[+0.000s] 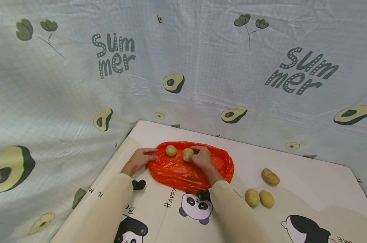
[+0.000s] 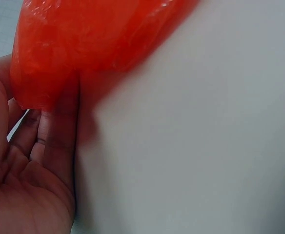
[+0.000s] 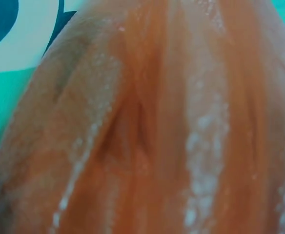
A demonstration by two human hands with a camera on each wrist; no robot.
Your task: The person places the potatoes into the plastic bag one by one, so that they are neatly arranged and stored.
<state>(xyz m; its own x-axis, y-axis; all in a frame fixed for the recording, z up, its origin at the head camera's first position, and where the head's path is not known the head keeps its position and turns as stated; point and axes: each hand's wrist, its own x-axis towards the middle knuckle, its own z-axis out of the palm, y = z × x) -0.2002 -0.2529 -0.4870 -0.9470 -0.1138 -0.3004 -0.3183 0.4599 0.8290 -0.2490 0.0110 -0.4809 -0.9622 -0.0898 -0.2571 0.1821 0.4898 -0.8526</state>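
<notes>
A red plastic bag (image 1: 177,172) lies spread with its mouth open on the table. My left hand (image 1: 140,158) holds its left edge; in the left wrist view, the bag's corner comes between the thumb and the fingers (image 2: 59,141), with the fingertips hidden behind the red film. Over the bag's opening, my right hand (image 1: 202,157) grips a potato (image 1: 188,154) with thumb and fingers. Another potato (image 1: 171,151) sits inside the bag near its back left rim. Crumpled, translucent bag film (image 3: 201,146) fills most of the right wrist view, hiding the right hand there.
Two potatoes lie side by side right of my right forearm, the left one (image 1: 252,198) close against the other (image 1: 267,198). A third potato (image 1: 270,177) lies farther back. A light patterned curtain (image 1: 201,60) hangs behind and left of the panda-printed tabletop (image 1: 308,189).
</notes>
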